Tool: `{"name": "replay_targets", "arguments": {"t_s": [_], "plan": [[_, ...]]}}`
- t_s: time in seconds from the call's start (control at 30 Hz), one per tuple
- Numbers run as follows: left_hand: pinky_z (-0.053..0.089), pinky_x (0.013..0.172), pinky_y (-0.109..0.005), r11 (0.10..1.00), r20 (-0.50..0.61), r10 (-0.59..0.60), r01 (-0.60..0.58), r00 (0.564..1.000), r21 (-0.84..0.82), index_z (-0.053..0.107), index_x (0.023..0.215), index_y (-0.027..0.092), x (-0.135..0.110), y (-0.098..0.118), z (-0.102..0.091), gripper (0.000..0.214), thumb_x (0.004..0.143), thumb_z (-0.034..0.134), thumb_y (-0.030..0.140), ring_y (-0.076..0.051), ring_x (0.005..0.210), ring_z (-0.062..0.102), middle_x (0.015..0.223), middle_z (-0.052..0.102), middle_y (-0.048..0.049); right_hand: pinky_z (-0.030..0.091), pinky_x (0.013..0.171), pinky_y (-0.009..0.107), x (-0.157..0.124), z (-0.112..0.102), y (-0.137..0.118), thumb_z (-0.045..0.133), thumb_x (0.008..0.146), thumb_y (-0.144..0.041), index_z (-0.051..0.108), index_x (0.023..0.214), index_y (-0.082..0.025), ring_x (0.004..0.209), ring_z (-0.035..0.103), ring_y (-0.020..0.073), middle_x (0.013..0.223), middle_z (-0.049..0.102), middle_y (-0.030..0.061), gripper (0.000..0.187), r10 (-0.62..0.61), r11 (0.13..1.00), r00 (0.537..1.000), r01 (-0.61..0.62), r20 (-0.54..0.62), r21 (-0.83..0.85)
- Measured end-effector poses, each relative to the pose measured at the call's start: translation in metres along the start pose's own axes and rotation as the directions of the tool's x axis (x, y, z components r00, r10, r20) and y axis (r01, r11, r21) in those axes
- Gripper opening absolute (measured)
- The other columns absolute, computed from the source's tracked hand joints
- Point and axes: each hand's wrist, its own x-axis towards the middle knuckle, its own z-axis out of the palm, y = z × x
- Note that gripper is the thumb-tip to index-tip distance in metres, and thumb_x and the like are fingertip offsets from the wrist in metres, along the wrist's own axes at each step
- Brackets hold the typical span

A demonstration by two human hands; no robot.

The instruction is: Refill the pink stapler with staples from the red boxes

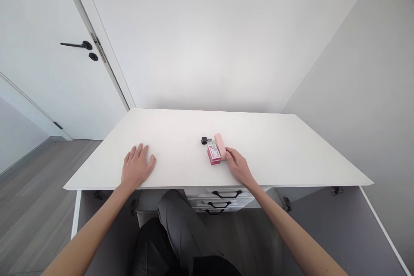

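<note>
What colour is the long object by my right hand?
The long object is pale pink, head view.

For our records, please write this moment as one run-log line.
left hand: on white tabletop | right hand: touching pink object | nearby: red-and-white box, black-headed key

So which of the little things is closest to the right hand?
The long pink object, at the right hand; the red-and-white box and black-headed key lie on its other side.

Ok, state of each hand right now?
Left hand: open, palm down on the tabletop.
Right hand: fingers against the pink case; can't tell if gripping.
</note>
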Motion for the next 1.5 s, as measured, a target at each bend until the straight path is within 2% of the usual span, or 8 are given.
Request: {"name": "replay_targets", "arguments": {"t_s": [0.47,0.87,1.07,1.13,1.2,1.33,1.4,1.5], "plan": [[0.033,0.124,-0.055,0.999,-0.016,0.016,-0.015,1.0,0.031,0.054,0.15,0.007,0.0,0.0,0.004,0.067,0.1,0.033,0.046,-0.04,0.154,0.038,0.163,0.047,-0.0201,0.048,0.112,0.046,0.0,-0.001,0.003,0.042,0.105,-0.051,0.068,0.131,-0.023,0.129,0.064,0.0275,0.139,0.071,0.0102,0.047,0.006,1.0,1.0,-0.006,-0.017,0.01],[0.034,0.125,-0.057,0.998,-0.013,0.062,-0.062,0.998,0.005,0.054,0.149,0.006,-0.006,-0.002,0.01,0.064,0.102,0.033,0.044,-0.04,0.155,0.038,0.163,0.046,-0.0223,0.05,0.112,0.047,-0.005,-0.001,-0.002,0.046,0.104,-0.049,0.069,0.129,-0.025,0.127,0.066,0.0269,0.138,0.072,0.008,0.042,0.069,0.996,0.997,-0.067,-0.031,0.059],[0.038,0.122,-0.058,0.996,-0.024,0.067,-0.069,0.997,-0.062,0.056,0.143,0.007,-0.005,0.003,-0.001,0.058,0.101,0.035,0.041,-0.04,0.151,0.044,0.159,0.051,-0.0222,0.049,0.114,0.048,-0.003,0.0,0.002,0.048,0.103,-0.049,0.067,0.131,-0.024,0.129,0.066,0.0276,0.139,0.071,0.0099,0.042,0.053,0.994,0.998,-0.05,-0.029,0.094],[0.041,0.12,-0.056,0.985,-0.074,0.119,-0.127,0.99,-0.12,0.058,0.14,0.011,-0.006,0.015,-0.008,0.052,0.101,0.037,0.039,-0.037,0.145,0.051,0.154,0.056,-0.0204,0.049,0.115,0.049,-0.003,0.001,0.003,0.048,0.104,-0.048,0.066,0.132,-0.024,0.13,0.066,0.0276,0.139,0.07,0.0101,0.041,0.049,0.992,0.999,-0.047,-0.018,0.117],[0.043,0.118,-0.052,0.95,-0.11,0.214,-0.233,0.971,-0.207,0.06,0.135,0.017,-0.008,0.036,-0.014,0.045,0.103,0.039,0.039,-0.033,0.137,0.057,0.145,0.062,-0.0167,0.049,0.115,0.049,-0.002,0.001,0.004,0.049,0.103,-0.047,0.064,0.133,-0.024,0.13,0.065,0.0277,0.14,0.07,0.0104,0.041,0.051,0.989,0.999,-0.049,-0.013,0.136],[0.047,0.114,-0.049,0.807,-0.051,0.442,-0.422,0.895,-0.412,0.06,0.133,0.025,-0.009,0.096,-0.018,0.035,0.104,0.047,0.04,-0.029,0.132,0.059,0.14,0.063,-0.0117,0.05,0.115,0.05,-0.002,0.003,0.003,0.052,0.103,-0.047,0.064,0.135,-0.025,0.131,0.065,0.0284,0.141,0.069,0.0109,0.04,0.051,0.988,0.999,-0.048,-0.016,0.147],[0.048,0.115,-0.049,0.754,-0.056,0.469,-0.433,0.881,-0.494,0.055,0.138,0.027,-0.005,0.126,-0.017,0.038,0.103,0.052,0.041,-0.028,0.135,0.057,0.144,0.061,-0.0109,0.051,0.114,0.05,-0.001,0.003,0.001,0.051,0.104,-0.048,0.063,0.135,-0.025,0.132,0.064,0.0285,0.142,0.068,0.0109,0.041,0.05,0.988,0.999,-0.047,-0.018,0.149],[0.046,0.118,-0.051,0.687,-0.059,0.468,-0.405,0.882,-0.604,0.045,0.15,0.029,0.002,0.16,-0.011,0.059,0.097,0.065,0.046,-0.031,0.144,0.05,0.152,0.053,-0.0127,0.051,0.115,0.05,-0.002,0.002,-0.001,0.052,0.104,-0.048,0.062,0.136,-0.025,0.133,0.064,0.029,0.142,0.068,0.0114,0.041,0.041,0.989,0.999,-0.037,-0.018,0.142]]}}
